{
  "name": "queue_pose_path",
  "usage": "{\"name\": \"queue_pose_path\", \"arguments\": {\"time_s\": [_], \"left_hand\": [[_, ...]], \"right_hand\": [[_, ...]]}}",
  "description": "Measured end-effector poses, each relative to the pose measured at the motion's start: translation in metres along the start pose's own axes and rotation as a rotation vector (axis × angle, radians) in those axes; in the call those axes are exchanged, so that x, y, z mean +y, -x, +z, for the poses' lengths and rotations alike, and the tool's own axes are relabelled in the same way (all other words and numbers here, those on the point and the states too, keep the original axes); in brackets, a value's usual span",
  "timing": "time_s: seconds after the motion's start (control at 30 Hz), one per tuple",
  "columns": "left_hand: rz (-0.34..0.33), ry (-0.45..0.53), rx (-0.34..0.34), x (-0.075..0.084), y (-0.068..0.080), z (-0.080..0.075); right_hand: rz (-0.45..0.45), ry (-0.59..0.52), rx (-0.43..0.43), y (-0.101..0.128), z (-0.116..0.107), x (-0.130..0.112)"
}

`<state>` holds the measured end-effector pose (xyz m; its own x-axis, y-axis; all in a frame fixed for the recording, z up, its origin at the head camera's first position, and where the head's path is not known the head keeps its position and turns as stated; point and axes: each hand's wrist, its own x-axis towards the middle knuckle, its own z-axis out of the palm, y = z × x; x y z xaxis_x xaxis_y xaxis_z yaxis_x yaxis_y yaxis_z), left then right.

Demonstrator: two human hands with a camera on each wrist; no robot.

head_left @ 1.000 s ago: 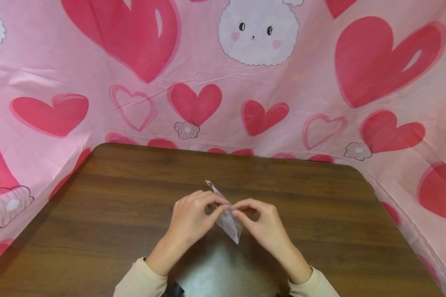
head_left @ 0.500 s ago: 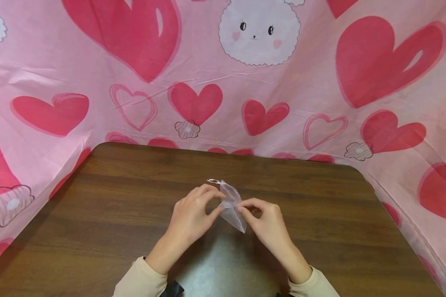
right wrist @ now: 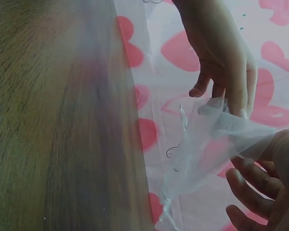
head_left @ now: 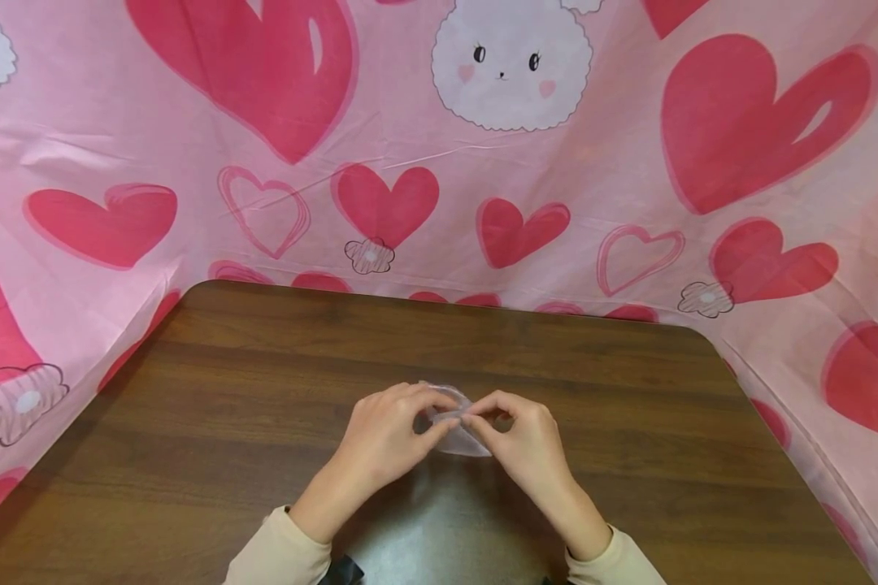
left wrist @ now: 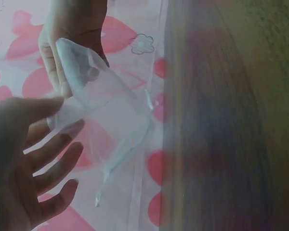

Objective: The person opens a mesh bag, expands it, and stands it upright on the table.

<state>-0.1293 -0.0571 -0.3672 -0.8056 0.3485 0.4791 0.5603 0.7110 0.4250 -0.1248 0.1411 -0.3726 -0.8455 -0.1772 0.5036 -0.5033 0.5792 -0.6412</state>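
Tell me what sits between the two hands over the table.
A small sheer white pouch spans the gap: the left hand and right hand each pinch an edge of it above the wooden table, clearest in the head view.

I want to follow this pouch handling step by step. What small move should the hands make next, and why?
Probably draw the two pinches gently apart. The left hand and right hand both pinch the sheer pouch at its top edge, fingertips nearly touching above the table, so its mouth looks bunched rather than spread.
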Motion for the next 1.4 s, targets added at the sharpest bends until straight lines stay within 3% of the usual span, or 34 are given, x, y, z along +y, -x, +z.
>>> {"name": "queue_pose_path", "arguments": {"time_s": [0.17,0.4,0.77,1.0,1.23,1.4], "left_hand": [[-0.060,-0.034,0.052,-0.0016,-0.0003,-0.0011],[-0.110,-0.035,0.090,-0.0024,-0.0020,-0.0047],[-0.062,-0.068,-0.031,0.0003,-0.0008,-0.0010],[-0.070,-0.093,0.000,0.0001,-0.0005,-0.0006],[-0.082,-0.107,0.019,-0.0017,-0.0011,-0.0024],[-0.081,-0.091,0.019,-0.0017,-0.0015,-0.0023]], "right_hand": [[0.002,-0.027,-0.036,0.0006,0.0004,-0.0001],[0.055,0.026,-0.096,0.0010,0.0010,-0.0017],[0.035,0.033,-0.021,0.0012,0.0017,0.0000],[0.028,0.003,-0.027,0.0008,0.0013,-0.0016],[0.055,0.041,-0.066,0.0014,-0.0001,-0.0033],[0.044,0.027,-0.040,-0.0003,-0.0010,-0.0035]]}}
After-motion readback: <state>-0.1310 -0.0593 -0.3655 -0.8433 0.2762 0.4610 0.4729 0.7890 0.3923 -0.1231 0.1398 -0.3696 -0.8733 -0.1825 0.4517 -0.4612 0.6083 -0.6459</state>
